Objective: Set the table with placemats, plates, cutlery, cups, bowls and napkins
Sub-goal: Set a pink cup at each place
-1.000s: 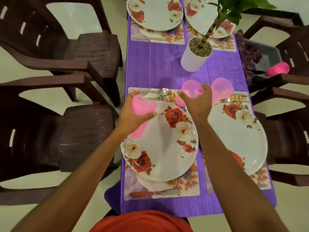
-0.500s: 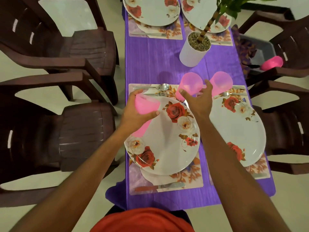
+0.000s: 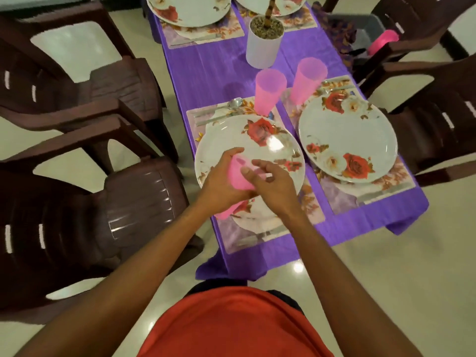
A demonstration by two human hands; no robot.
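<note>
The right hand [image 3: 273, 184] had left the cup it was placing and drawn back to meet the left hand [image 3: 221, 181] low over the near plate [image 3: 278, 145]. The left hand had come down and toward the body as well.

That freed pink cup [image 3: 269, 91] stood upright on the far edge of the near-left placemat [image 3: 195, 117], just beside the spoon [image 3: 235, 103]. A second pink cup [image 3: 307, 79] stood upright at the far edge of the neighbouring setting, beyond its floral plate [image 3: 347, 140]. Both near places therefore appeared to have their cups.

The left hand's fingers were wrapped around the held pink cups [image 3: 238, 176], which lay tilted, mouth toward the right hand and base poking out below the palm. They looked like a nested stack, though how many could not be told. The right hand's thumb lay at the rim, with its fingers loosely spread across the mouth. Whether it had already pinched an inner cup could not be told.

Farther along the purple tablecloth [image 3: 211, 73], past a white plant pot [image 3: 262, 47], a far plate [image 3: 190, 9] sat on its mat with no cup in view. Separating one cup for that end was probably the step at hand.
</note>
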